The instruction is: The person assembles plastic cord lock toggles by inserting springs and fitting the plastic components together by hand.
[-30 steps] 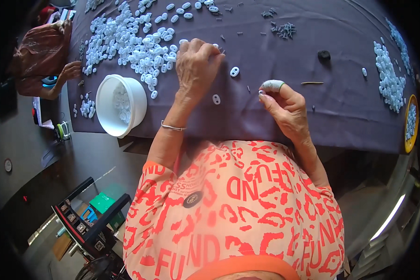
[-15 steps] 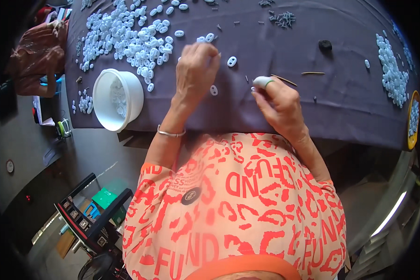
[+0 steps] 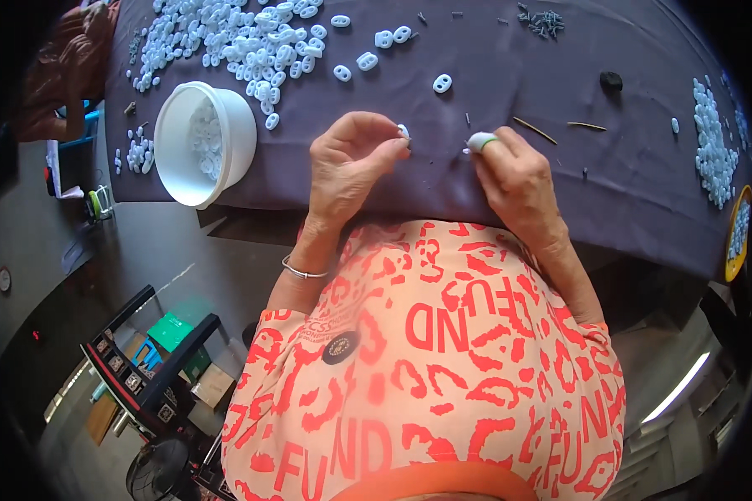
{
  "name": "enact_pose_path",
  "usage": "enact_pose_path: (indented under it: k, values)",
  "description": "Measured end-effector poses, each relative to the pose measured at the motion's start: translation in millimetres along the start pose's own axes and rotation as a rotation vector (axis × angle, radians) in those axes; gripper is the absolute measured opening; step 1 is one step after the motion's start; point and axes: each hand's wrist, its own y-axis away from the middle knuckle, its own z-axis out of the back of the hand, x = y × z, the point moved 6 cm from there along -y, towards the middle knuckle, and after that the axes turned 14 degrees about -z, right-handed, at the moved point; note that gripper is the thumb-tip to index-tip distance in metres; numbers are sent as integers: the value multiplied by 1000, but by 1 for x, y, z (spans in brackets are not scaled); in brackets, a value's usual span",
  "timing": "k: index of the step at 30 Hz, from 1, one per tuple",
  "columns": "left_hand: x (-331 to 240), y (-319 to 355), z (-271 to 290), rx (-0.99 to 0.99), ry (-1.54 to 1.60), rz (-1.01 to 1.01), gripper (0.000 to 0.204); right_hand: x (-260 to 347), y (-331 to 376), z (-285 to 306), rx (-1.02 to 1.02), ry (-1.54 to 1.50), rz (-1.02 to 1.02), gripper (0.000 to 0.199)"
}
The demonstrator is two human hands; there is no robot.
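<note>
A small white plastic piece [image 3: 403, 131] is pinched between the thumb and fingertips of the left hand [image 3: 351, 163], just above the dark purple cloth [image 3: 510, 75] near the table's front edge. Little of the piece shows; it looks oval and white, like the loose pieces farther back, and whether anything is fitted into it cannot be told. The right hand [image 3: 516, 171] is curled close beside it, its forefinger capped with a pale finger cover [image 3: 480, 141], and something tiny seems to be gripped at its tip, too small to make out.

Judged from the layout, the work appears far from finished: a large heap of white pieces [image 3: 226, 37] is spread over the cloth's far left, several singles lie apart near it, and the white bowl [image 3: 205, 142] at the left edge holds only a shallow layer. A pile of small dark pins [image 3: 541, 18] lies at the far edge, and another cluster of white pieces [image 3: 714, 138] at the right.
</note>
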Motion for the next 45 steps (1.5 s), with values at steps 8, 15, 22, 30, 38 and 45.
enact_pose_path:
  k: [8,15,22,30,38,45]
  values:
    - [-4,7,-17,67,253,87,21,10,-4,-2,381,-924,-513,13]
    - [-6,11,-20,62,259,98,20,14,-2,-5,351,-835,-531,14]
    - [-6,11,-24,56,241,105,21,11,-2,-9,335,-757,-511,14]
    - [-8,10,-23,29,163,92,22,6,-2,-12,354,-752,-559,14]
    - [-5,9,-24,25,169,74,22,3,-2,-15,373,-801,-562,14]
    - [-1,11,-25,21,156,107,20,3,-2,-15,316,-752,-480,13]
